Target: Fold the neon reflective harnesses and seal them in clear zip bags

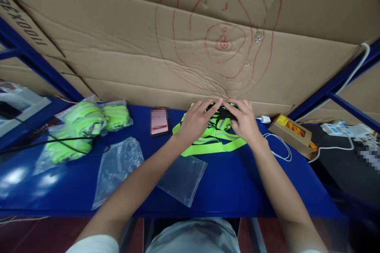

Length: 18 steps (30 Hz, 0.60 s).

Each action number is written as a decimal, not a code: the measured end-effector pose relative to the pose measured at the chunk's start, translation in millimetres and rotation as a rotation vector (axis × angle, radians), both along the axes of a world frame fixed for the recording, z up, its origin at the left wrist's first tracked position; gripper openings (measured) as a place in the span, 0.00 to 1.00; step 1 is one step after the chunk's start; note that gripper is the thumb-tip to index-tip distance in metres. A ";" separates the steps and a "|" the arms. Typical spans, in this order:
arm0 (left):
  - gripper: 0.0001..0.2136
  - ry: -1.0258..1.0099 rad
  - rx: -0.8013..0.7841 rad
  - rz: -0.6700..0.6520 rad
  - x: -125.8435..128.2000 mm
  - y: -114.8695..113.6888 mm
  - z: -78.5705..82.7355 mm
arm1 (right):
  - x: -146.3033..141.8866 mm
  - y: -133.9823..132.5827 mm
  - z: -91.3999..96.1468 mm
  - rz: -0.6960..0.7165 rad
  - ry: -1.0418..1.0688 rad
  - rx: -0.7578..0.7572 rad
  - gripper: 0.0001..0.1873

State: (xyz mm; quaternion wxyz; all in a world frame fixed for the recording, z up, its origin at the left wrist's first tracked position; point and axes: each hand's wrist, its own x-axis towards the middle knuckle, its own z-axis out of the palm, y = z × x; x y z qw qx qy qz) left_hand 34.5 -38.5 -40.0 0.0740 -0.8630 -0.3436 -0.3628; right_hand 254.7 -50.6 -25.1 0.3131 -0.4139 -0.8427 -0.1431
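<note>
Nearest the head camera are the wearer's pale shirt point(194, 237) and two bare forearms, reaching across the blue desk point(237, 189). At their far end, the left hand point(192, 123) and right hand point(245, 121) curve over a heap of lime-green reflective straps point(219, 132), which lies at the back of the desk, by the cardboard panel point(118, 39). The fingers are bent, the two sets of fingertips close together above a black piece point(222, 112) in the heap; whether they pinch it or merely rest on it, I cannot tell.

To handle this well, I would steady the heap with one hand and work the black piece with the other, keeping the long front band flat and untwisted. Drawing the straps nearer would probably help, since the panel leaves little room behind the knuckles. I would also keep loose ends away from the white cable point(290, 153) on the right and the phone point(159, 121) on the left. An empty clear bag point(184, 178) lies just in front, partly near the left forearm; sleeves could drag it.
</note>
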 end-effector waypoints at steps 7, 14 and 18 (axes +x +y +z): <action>0.31 -0.045 -0.017 -0.047 7.8 -8.9 1.0 | -20.9 -10.5 -1.6 -0.024 0.043 -0.073 0.41; 0.53 -0.262 -0.531 -0.549 -20.5 -12.7 40.7 | -15.9 -14.4 12.7 0.104 0.483 -0.140 0.40; 0.49 -0.390 -0.702 -0.622 -25.0 -10.7 45.3 | -24.1 -22.5 17.6 0.148 0.652 -0.180 0.32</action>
